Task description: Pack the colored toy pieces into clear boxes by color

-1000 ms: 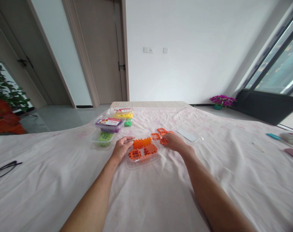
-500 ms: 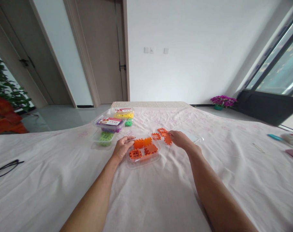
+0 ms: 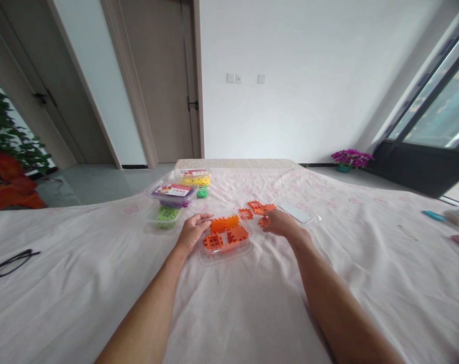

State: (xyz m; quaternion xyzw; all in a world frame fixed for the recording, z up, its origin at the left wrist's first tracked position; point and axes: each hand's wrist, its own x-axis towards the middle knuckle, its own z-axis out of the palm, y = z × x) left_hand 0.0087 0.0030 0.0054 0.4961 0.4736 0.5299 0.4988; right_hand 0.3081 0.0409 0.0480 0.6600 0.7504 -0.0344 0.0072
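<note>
A clear plastic box [image 3: 225, 259] stands before me with several orange toothed-edge plastic building pieces [image 3: 237, 233] in it. My left hand [image 3: 192, 230] grips the box at its left rim, fingers closed. Just right of the box, my right hand [image 3: 280, 222] has its fingers closed at an orange toothed piece [image 3: 264, 222], which they partly cover. Beyond the fingertips, more loose orange pieces [image 3: 256, 206] lie on the cloth.
A clear lid [image 3: 295, 211] lies behind my right hand. At the left rear stand stacked boxes with purple [image 3: 172, 193], light green [image 3: 167, 214] and yellow pieces [image 3: 199, 180]. Black glasses [image 3: 11, 263] are at far left; a blue object [image 3: 434, 216] is at far right.
My right hand has shifted slightly down and toward me, its fingers now lower over the near orange piece. The left hand stays at the box rim.
</note>
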